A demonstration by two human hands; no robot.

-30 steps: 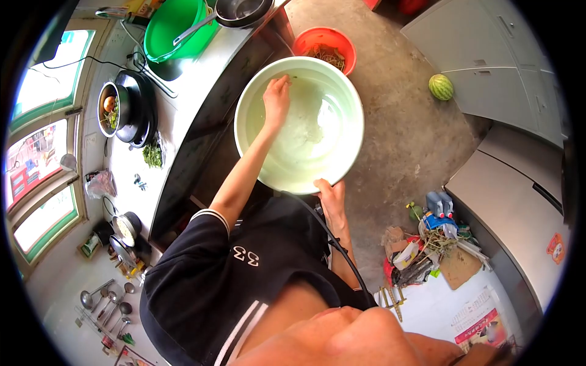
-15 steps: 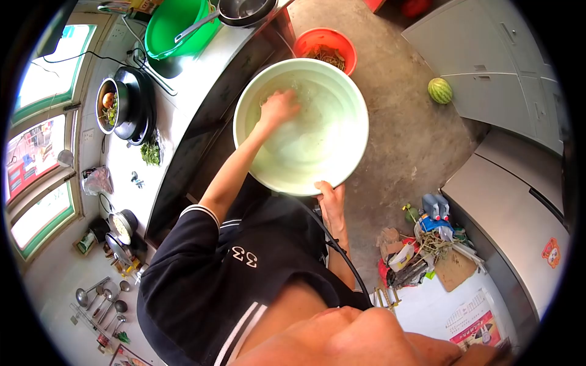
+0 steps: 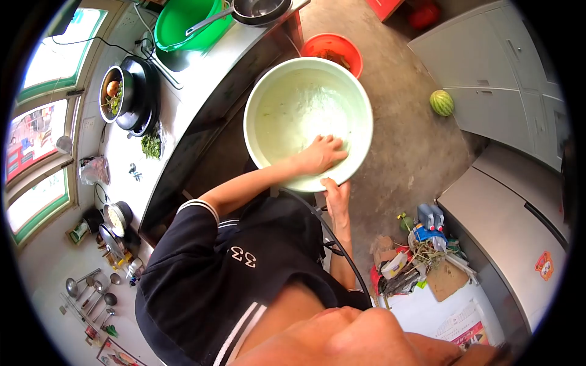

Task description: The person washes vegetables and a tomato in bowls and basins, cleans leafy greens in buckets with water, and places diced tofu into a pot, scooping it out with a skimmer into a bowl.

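Head view: left hand swept from 10 to 5 o'clock inside the pale green basin, fingers loosely spread, nothing visible in it. Right hand grips rim at 5, thumb over. Hands now close together; basin just below red tub.

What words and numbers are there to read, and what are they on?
"33", on the dark shirt.
Red-and-white printed sheet: its writing is too small and blurred to read.
Orange sticker: any writing is too small to tell.
Beyond the window: too blurred to read.
I can make out nothing else.
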